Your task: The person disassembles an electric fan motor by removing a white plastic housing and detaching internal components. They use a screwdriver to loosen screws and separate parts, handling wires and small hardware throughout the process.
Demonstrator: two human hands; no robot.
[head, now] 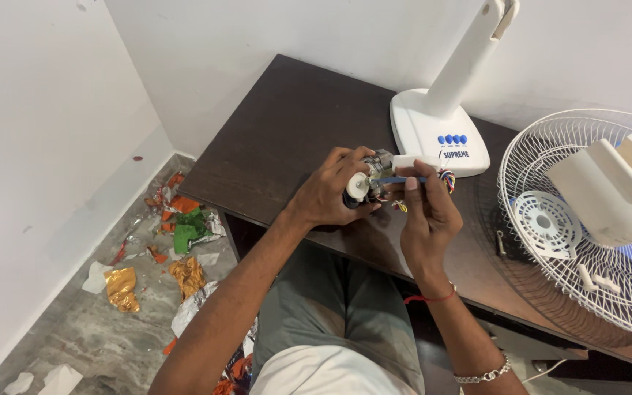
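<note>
While we are looking down from the head camera, we are seeing the left hand (pixel 328 192) wrapping closed around a small fan motor (pixel 366 183), its white round end cap facing the viewer and its metal body pointing toward the wall. We are seeing the right hand (pixel 424 212) pinching shut on a blue-handled screwdriver (pixel 406 179), whose tip is meeting the motor just beside the left thumb. Both hands are hovering above the near edge of the dark wooden table (pixel 279 124). Coloured wires (pixel 446 178) are trailing from the motor, bunching by the right fingers. Behind the hands, the white fan base (pixel 433 128) with blue buttons is standing on the table, its column rising out of view. To the right, the white wire fan guard (pixel 550 175) is lying flat, holding a white plastic housing (pixel 612 194). On the floor at left, scraps of coloured foil (pixel 184 227) are lying scattered.
</note>
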